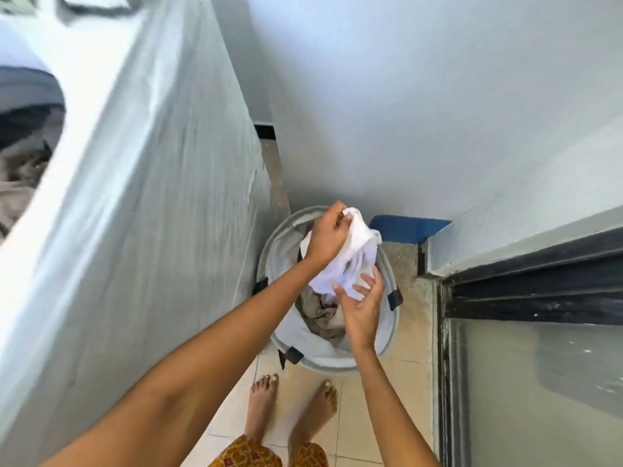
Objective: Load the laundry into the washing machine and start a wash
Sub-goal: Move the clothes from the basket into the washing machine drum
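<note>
We're looking down w/ both arms stretched over the laundry basket (328, 357), a round grey fabric one w/ dark handle tabs, standing on the tiled floor (354, 416) in the corner by the wall (404, 112). Our left hand (328, 235) has its grip closed round the top of a white garment (354, 257), fingers curled and pinching the bunched cloth, lifted above the basket rim. Our right hand (360, 305) is lower, palm turned up, fingers fairly straight and touching the hanging lower part of the same garment; its grip looks open, supporting rather than clutching. More clothes (320, 315), beige and grey, lie inside the basket beneath the white piece.

The washing machine (141, 197) stands just left of the basket, wrapped in a pale cover. Its top opening (27, 129) shows at the far left edge, w/ some brownish cloth inside, blurred. Our bare feet (293, 406) stand on the tiles just short of the basket; a patterned orange hem (246, 453) shows at the bottom. A dark-framed sliding door (522, 315) runs along the right, and a blue strip (408, 227) sits at the wall base behind the basket.
</note>
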Action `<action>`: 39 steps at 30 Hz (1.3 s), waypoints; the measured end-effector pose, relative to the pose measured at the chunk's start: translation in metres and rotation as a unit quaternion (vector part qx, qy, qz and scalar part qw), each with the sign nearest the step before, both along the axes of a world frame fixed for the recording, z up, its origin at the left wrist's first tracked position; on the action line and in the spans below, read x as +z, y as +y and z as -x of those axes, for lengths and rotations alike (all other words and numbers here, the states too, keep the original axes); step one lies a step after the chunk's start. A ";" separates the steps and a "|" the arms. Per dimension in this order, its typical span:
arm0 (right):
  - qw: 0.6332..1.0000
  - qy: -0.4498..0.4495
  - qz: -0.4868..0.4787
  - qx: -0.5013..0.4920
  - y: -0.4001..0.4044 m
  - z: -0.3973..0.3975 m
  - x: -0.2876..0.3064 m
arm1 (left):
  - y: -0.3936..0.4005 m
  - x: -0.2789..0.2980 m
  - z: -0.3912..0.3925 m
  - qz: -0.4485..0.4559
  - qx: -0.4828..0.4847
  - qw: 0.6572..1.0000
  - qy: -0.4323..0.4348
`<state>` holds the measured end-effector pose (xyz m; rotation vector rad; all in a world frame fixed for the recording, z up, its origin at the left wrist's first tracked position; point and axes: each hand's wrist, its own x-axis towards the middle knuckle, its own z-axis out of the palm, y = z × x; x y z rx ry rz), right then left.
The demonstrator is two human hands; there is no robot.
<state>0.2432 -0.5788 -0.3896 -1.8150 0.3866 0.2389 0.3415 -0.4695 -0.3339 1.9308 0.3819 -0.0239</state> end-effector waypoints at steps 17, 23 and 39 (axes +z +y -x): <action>0.978 0.011 0.043 0.206 -0.030 -0.019 0.145 | -0.014 0.123 0.015 0.359 0.231 0.889 0.164; 0.994 0.078 0.067 0.029 -0.004 -0.013 0.164 | -0.021 0.173 0.004 0.431 0.209 0.865 0.148; 0.973 -0.166 0.158 -0.003 -0.049 -0.045 0.269 | 0.033 0.235 0.009 0.255 0.171 0.952 0.005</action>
